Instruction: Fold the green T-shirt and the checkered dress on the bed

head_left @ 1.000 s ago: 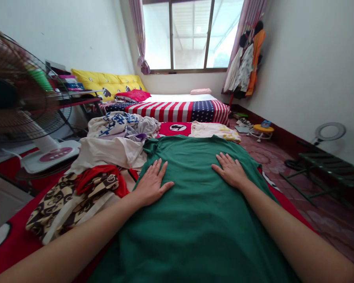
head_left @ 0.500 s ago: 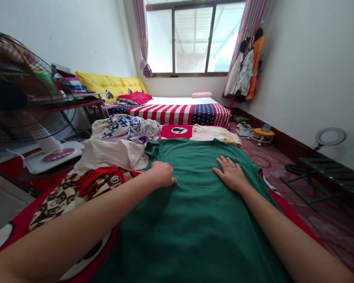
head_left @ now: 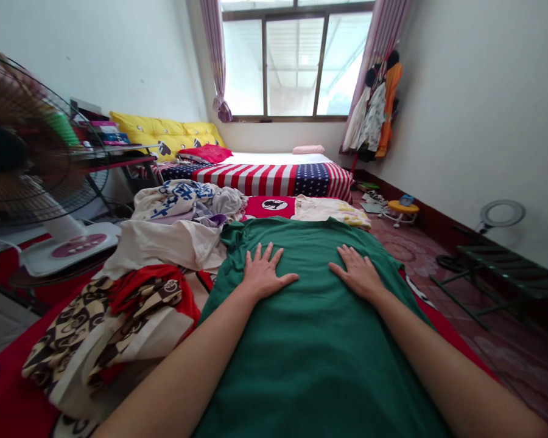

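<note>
A green T-shirt [head_left: 301,340] lies spread out in front of me, its neck end pointing away towards the window. My left hand [head_left: 263,274] rests flat on its upper left part, fingers spread. On the upper right part, my right hand [head_left: 358,272] also lies flat with its fingers apart. Neither hand grips the cloth. Both forearms cross over the lower part of the shirt, which runs out of view at the bottom. Under it is a red patterned cover [head_left: 22,395].
Crumpled clothes [head_left: 164,292] lie left of the shirt, with a folded pale garment [head_left: 329,210] beyond it. A fan [head_left: 73,237] stands at the left. Farther back is a bed [head_left: 256,176]. A green folding stool [head_left: 506,267] and a yellow stool [head_left: 402,207] are on the right.
My left hand has gone from curled fingers at the shirt's left edge to lying flat and spread, a little farther right. My right hand stays in place. The view has shifted slightly.
</note>
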`<move>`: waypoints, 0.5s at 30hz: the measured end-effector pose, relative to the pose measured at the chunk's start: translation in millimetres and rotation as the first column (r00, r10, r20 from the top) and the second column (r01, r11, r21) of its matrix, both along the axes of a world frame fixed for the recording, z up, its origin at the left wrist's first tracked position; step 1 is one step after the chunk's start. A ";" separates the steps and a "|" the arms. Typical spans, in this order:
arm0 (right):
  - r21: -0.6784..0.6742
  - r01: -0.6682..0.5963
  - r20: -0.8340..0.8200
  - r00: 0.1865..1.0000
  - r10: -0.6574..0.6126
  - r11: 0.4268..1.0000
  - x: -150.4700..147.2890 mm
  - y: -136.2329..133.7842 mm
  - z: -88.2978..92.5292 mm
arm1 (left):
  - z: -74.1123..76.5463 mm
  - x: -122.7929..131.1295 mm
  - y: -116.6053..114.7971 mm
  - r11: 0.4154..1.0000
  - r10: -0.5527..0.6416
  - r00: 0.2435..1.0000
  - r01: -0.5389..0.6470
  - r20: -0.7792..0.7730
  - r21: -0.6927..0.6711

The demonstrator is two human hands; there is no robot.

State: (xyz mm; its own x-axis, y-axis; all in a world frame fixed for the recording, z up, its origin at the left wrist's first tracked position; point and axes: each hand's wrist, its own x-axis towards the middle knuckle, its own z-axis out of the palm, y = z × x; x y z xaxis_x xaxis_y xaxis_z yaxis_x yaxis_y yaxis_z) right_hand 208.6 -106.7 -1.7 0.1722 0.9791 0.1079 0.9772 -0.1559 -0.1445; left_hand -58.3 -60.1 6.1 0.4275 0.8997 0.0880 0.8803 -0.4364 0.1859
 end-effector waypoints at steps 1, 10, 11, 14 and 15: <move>-0.049 0.010 0.017 1.000 -0.009 0.999 -2.5 1.3 5.2 | 0.4 0.6 0.4 1.000 -0.001 1.000 0.001 0.005 -0.003; 0.011 -0.342 0.063 0.938 0.341 0.939 -66.2 66.6 28.2 | -5.1 2.8 2.6 1.000 0.006 0.999 -0.007 0.041 0.017; -0.016 -0.373 0.037 0.927 0.373 0.928 -71.4 76.7 22.9 | -5.2 3.0 2.6 1.000 0.009 0.999 -0.009 0.041 0.016; -0.071 -0.318 -0.021 0.948 0.318 0.945 -79.2 103.5 11.2 | -5.2 3.6 2.8 1.000 0.013 0.999 -0.014 0.039 0.021; -0.072 -0.291 -0.032 0.957 0.290 0.954 -79.7 110.0 10.5 | -5.3 3.6 3.1 1.000 0.014 0.999 -0.015 0.037 0.024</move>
